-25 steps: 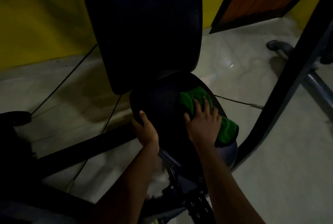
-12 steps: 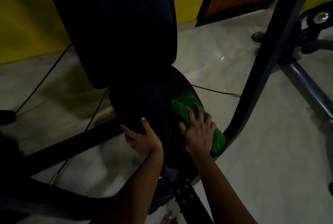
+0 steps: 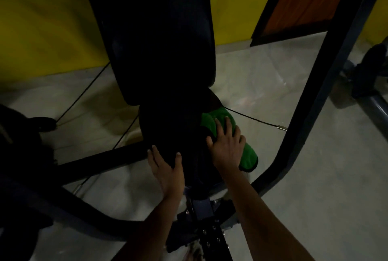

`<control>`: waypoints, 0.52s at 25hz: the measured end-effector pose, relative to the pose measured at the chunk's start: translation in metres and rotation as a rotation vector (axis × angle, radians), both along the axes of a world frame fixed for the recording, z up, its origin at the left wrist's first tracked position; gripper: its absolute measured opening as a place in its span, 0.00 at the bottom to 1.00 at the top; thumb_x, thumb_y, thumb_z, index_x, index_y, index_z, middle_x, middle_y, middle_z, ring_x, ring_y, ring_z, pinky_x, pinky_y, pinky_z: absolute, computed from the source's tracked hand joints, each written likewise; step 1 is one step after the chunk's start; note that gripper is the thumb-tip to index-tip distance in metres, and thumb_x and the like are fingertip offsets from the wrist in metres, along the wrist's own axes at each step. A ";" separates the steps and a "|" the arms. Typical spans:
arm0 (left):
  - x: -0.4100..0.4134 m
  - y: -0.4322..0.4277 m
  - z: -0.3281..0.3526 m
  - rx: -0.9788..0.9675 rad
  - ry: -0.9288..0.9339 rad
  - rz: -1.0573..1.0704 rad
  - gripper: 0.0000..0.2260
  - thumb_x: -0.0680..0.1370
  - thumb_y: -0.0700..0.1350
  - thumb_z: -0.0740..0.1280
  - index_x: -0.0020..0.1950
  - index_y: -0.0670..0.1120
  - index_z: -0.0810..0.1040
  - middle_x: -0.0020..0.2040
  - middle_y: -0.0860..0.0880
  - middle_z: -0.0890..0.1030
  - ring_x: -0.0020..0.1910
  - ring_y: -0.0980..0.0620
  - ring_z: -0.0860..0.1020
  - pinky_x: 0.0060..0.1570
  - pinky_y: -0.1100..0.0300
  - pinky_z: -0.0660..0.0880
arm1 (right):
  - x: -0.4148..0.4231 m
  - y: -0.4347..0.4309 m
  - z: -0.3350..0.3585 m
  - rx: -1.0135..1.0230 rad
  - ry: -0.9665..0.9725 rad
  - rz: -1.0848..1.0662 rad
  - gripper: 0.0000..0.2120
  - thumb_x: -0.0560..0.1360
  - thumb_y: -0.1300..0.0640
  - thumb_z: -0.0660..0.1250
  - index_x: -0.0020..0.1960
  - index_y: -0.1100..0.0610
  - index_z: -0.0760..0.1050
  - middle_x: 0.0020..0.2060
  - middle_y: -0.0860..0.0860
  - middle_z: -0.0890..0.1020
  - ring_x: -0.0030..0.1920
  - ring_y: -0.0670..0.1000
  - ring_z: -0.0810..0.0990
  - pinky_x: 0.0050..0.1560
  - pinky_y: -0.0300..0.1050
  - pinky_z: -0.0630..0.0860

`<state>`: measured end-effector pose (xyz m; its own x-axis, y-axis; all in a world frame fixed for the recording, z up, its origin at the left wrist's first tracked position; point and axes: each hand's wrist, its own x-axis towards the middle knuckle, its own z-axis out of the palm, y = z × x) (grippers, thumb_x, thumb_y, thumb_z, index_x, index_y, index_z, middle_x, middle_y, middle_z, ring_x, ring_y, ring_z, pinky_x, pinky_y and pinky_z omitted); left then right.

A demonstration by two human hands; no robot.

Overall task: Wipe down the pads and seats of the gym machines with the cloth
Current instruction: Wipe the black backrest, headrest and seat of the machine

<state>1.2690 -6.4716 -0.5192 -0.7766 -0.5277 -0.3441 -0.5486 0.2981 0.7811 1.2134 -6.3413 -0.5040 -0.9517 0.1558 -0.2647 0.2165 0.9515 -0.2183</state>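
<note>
The right hand [image 3: 227, 147] lies flat with fingers spread, pressing the green cloth [image 3: 249, 156] onto the dark seat [image 3: 172, 130] at its 3 o'clock edge. The left hand [image 3: 165, 169] clasps the seat's rim near 7 o'clock, thumb on top, though the dimness blurs its fingers. The back pad [image 3: 157, 40] rises at 12 o'clock.

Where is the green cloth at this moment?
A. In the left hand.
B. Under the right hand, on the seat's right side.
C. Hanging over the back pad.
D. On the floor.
B: the right hand presses flat on the green cloth at the right side of the seat; the left hand holds only the seat's edge.
</note>
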 end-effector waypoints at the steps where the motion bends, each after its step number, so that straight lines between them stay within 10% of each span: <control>1: 0.000 0.004 0.003 -0.085 0.066 -0.105 0.32 0.77 0.54 0.62 0.76 0.43 0.56 0.77 0.43 0.54 0.75 0.43 0.56 0.72 0.46 0.58 | 0.001 -0.002 0.001 0.012 -0.023 -0.003 0.37 0.70 0.38 0.39 0.76 0.51 0.51 0.76 0.54 0.52 0.74 0.61 0.52 0.69 0.58 0.54; 6: -0.091 0.008 -0.019 -0.560 0.049 -0.665 0.26 0.78 0.56 0.50 0.75 0.47 0.62 0.77 0.47 0.60 0.77 0.48 0.55 0.74 0.48 0.49 | -0.029 -0.005 -0.015 0.071 0.042 -0.023 0.38 0.69 0.36 0.41 0.73 0.52 0.62 0.72 0.56 0.66 0.69 0.64 0.65 0.63 0.62 0.65; 13: -0.100 0.004 -0.048 -0.843 0.079 -0.782 0.26 0.75 0.57 0.53 0.70 0.48 0.70 0.72 0.47 0.69 0.73 0.48 0.61 0.69 0.46 0.55 | -0.176 0.005 -0.053 0.035 0.002 0.437 0.30 0.75 0.35 0.54 0.74 0.46 0.58 0.74 0.54 0.60 0.70 0.61 0.58 0.66 0.57 0.59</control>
